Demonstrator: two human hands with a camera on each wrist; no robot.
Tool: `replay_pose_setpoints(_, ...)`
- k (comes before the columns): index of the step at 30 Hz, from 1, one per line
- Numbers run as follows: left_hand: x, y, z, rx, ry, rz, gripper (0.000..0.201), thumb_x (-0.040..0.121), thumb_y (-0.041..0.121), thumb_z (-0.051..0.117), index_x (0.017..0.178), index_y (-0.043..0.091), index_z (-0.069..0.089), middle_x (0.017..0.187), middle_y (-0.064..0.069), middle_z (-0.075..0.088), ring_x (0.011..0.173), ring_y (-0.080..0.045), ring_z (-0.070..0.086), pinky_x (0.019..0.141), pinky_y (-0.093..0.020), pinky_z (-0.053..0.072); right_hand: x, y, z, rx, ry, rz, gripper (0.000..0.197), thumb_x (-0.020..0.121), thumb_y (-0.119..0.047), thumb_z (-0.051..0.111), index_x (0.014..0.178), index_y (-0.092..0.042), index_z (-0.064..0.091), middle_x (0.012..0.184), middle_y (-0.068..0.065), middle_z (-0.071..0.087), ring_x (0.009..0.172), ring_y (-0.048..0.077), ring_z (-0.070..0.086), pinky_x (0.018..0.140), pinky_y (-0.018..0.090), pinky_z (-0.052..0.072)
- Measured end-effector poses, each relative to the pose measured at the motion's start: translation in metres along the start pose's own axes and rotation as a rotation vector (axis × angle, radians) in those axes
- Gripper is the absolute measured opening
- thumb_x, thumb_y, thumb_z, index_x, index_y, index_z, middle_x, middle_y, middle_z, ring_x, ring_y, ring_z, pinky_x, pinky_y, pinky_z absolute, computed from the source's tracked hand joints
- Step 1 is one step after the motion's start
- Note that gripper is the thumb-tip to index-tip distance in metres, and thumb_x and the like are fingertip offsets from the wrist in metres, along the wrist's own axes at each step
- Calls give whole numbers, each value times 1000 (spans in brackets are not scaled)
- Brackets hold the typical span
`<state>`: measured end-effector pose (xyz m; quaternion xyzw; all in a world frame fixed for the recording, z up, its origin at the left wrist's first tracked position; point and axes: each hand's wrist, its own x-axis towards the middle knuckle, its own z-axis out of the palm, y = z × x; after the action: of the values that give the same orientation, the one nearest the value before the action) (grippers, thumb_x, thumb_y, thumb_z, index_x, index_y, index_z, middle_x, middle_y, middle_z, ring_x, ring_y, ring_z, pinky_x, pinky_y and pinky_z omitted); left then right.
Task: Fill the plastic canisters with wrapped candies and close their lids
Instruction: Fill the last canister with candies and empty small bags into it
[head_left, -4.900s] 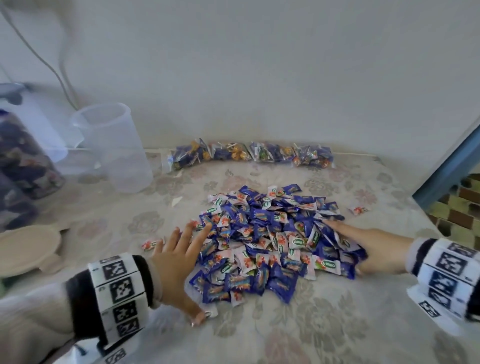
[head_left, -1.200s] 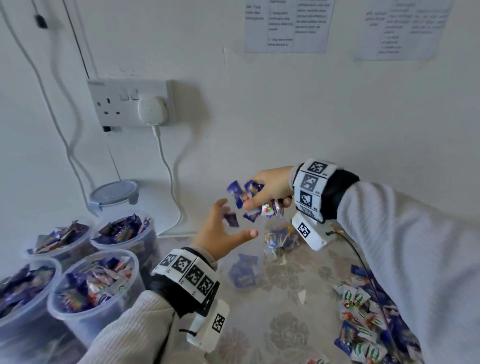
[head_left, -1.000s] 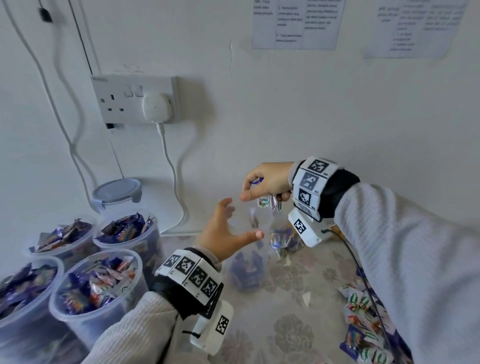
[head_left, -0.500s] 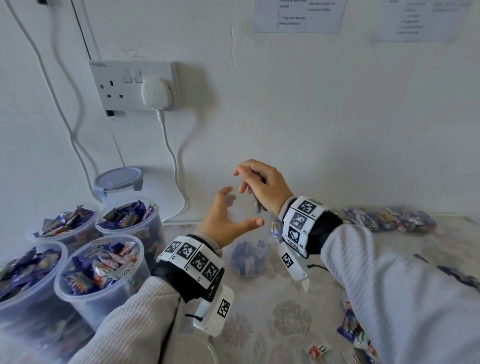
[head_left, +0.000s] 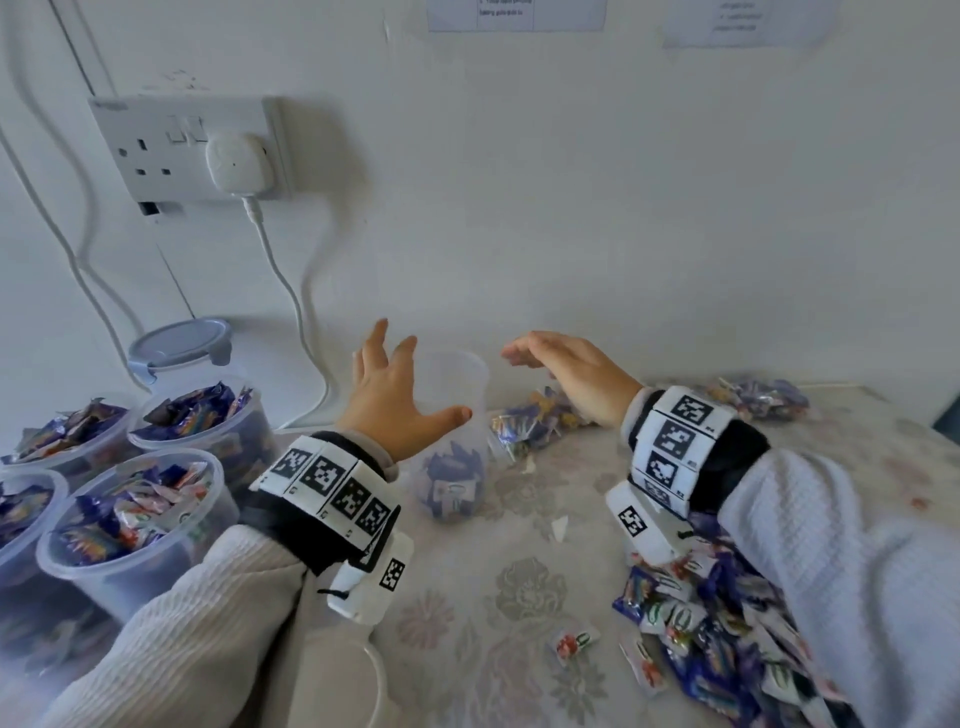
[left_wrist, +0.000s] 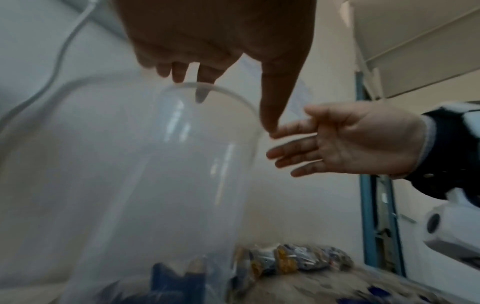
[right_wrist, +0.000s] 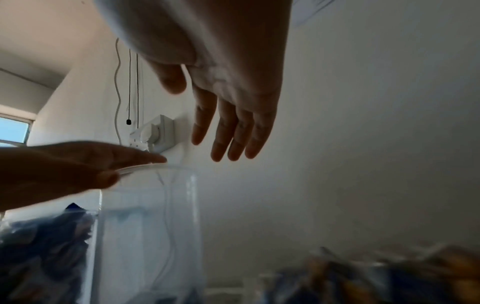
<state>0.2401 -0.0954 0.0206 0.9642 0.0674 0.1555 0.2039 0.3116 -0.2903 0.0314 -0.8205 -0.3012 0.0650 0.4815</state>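
Observation:
A clear plastic canister (head_left: 453, 441) stands open near the wall, with a shallow layer of blue wrapped candies (head_left: 451, 486) at its bottom. My left hand (head_left: 410, 389) is spread beside its rim (left_wrist: 215, 87), thumb across the front wall, not clasping it. To the right of the rim my right hand (head_left: 550, 358) hovers flat and empty, fingers straight (right_wrist: 228, 131). A loose pile of wrapped candies (head_left: 727, 654) lies at the lower right, under my right forearm. Both wrist views show the canister (right_wrist: 148, 216) from low down.
Several filled, lidless canisters (head_left: 130, 525) crowd the left edge; behind them one carries a grey lid (head_left: 179, 343). Bags of lollipops (head_left: 535, 421) lie along the wall to the right. A wall socket (head_left: 192, 150) with a plug and cable hangs above.
My right hand, bunched over the canister's mouth half a second ago, has dropped to the right and opened flat. The handful it held a second ago is gone. My left hand has spread wider.

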Motion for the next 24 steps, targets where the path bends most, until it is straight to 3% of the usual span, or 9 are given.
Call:
replay_pose_setpoints(2,-8,17,3,51,133,221,82,75,45,70,139,9,35,152,-19,11,140,-37,8,112,-46,15,-22,18,-23,-113,-58,66,27,101,-29,36,115,-23,59,117,-7,60,112,7,54,103,30,39)
replay_pose_setpoints(5,-19,53,17,3,243,498,57,76,44,53,124,13,52,141,-18,35,128,-33,29,101,-39,26,-63,44,-61,-433,-265,225,36,98,-38,40,131,-25,48,127,-8,52,118,8,48,97,24,37)
replay_pose_setpoints(9,-26,97,61,-146,-30,609,42,81,39,52,115,15,58,127,-11,48,118,-29,42,98,-35,34,-122,85,-100,-643,-436,417,63,87,-61,45,141,-30,35,147,-8,37,132,11,38,108,28,32)
replay_pose_setpoints(12,-38,126,103,-50,-450,556,49,88,40,55,132,21,43,138,-5,37,129,-22,31,107,-40,30,-158,111,-119,-688,-504,498,114,51,-97,27,147,-38,14,156,-7,17,142,16,22,114,35,26)
replay_pose_setpoints(14,-46,144,127,80,-710,502,65,89,46,53,143,23,25,150,-5,19,138,-23,17,111,-43,26,-179,126,-123,-664,-529,560,126,40,-102,22,148,-40,0,159,-4,5,145,19,13,115,40,22)
replay_pose_setpoints(16,-52,159,146,164,-860,460,80,86,56,52,147,30,8,156,-4,0,143,-26,3,113,-48,22,-195,137,-122,-647,-552,614,131,33,-104,23,145,-45,-8,159,-1,2,145,23,11,116,44,21)
replay_pose_setpoints(18,-55,171,161,221,-933,458,90,81,65,52,147,36,-2,156,-7,-6,143,-30,-2,113,-53,19,-207,142,-119,-663,-575,650,128,31,-104,28,140,-53,-17,159,0,-3,146,27,5,115,51,19)
replay_pose_setpoints(22,-72,190,183,389,-919,477,97,78,73,46,146,32,-11,155,-14,-11,143,-34,-6,112,-59,9,-223,136,-114,-721,-653,700,112,46,-90,54,107,-69,-38,155,-5,-27,144,31,-17,111,66,9)
replay_pose_setpoints(24,-82,194,190,451,-869,466,97,79,73,43,147,29,-11,155,-16,-12,143,-33,-7,111,-60,4,-227,136,-110,-762,-662,696,118,53,-84,61,112,-66,-39,153,-4,-31,143,33,-20,110,68,8)
